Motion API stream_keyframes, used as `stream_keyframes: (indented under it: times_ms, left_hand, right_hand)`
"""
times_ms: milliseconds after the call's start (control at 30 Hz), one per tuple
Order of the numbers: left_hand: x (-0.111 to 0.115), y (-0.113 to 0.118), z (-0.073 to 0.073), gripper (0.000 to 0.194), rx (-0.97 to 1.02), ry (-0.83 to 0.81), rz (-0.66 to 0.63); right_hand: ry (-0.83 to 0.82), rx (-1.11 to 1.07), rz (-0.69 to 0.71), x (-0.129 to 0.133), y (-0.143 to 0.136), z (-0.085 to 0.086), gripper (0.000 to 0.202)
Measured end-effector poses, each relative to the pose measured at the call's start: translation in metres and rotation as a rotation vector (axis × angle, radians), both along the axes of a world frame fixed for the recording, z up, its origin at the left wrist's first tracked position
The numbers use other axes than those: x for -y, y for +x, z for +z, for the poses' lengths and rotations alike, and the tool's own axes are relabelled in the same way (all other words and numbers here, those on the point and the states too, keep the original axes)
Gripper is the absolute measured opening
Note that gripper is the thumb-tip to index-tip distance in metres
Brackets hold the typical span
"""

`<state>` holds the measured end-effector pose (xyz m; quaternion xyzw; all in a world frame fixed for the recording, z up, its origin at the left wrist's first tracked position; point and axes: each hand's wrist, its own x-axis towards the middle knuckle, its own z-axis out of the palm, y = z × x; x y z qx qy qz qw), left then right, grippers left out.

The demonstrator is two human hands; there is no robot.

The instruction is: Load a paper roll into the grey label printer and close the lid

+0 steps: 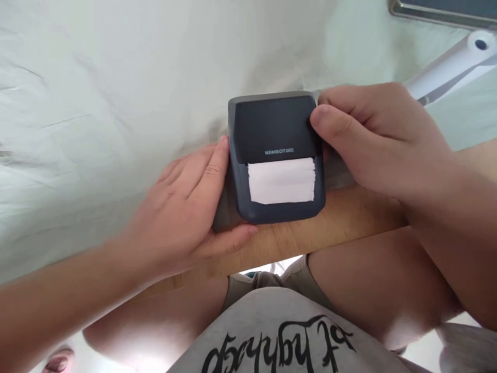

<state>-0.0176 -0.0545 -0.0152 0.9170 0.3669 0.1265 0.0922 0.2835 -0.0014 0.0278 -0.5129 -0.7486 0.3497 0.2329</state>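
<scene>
A dark label printer [276, 129] marked NIIMBOT sits near the front edge of the table, in the middle of the view. A white paper label with ragged edges [281, 181] shows on its front half, below the black lid. My right hand [373, 132] grips the printer's upper right corner, its thumb on the top edge and the other fingers curled, partly hidden. Along the printer's left side lies my left hand [190, 191], fingers stretched out and touching it. Its thumb is spread apart near the printer's front left corner.
Under the printer is a wrinkled pale cloth [155, 67] over the table. A wooden edge [349, 210] runs along the front, above my legs. To the upper right lie a white paper roll [446, 70] and a dark, metal-rimmed object [446, 13].
</scene>
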Motion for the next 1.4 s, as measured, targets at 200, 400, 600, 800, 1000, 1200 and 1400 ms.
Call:
stream_keyframes:
  times_ms: [200,400,600,800,1000,1200,1400]
  left_hand:
    - [0.004,-0.004,0.004,0.100,-0.014,0.011,-0.030]
    - [0.013,0.002,0.003,0.092,0.022,0.061,0.023]
    - [0.013,0.004,0.010,0.085,0.041,0.021,0.028]
    - [0.014,0.007,0.010,0.079,0.088,-0.005,0.026]
    - [0.012,0.004,0.007,0.072,0.077,0.036,0.004]
    - [0.011,0.006,0.004,0.073,0.104,0.102,0.005]
    - [0.010,0.007,0.006,0.075,0.104,0.087,0.002]
  right_hand:
    - [0.006,0.036,0.115,-0.002,0.013,0.003,0.055]
    - [-0.023,-0.028,0.306,-0.009,0.019,0.006,0.046]
    - [-0.055,-0.050,0.330,-0.009,0.020,0.010,0.042]
    - [0.013,-0.100,0.330,-0.006,0.015,0.003,0.039]
    - [0.135,-0.130,0.292,-0.004,0.008,-0.007,0.036]
    - [0.188,-0.102,0.269,-0.001,0.011,-0.011,0.035]
    - [0.227,-0.051,0.304,0.001,0.017,-0.010,0.033]
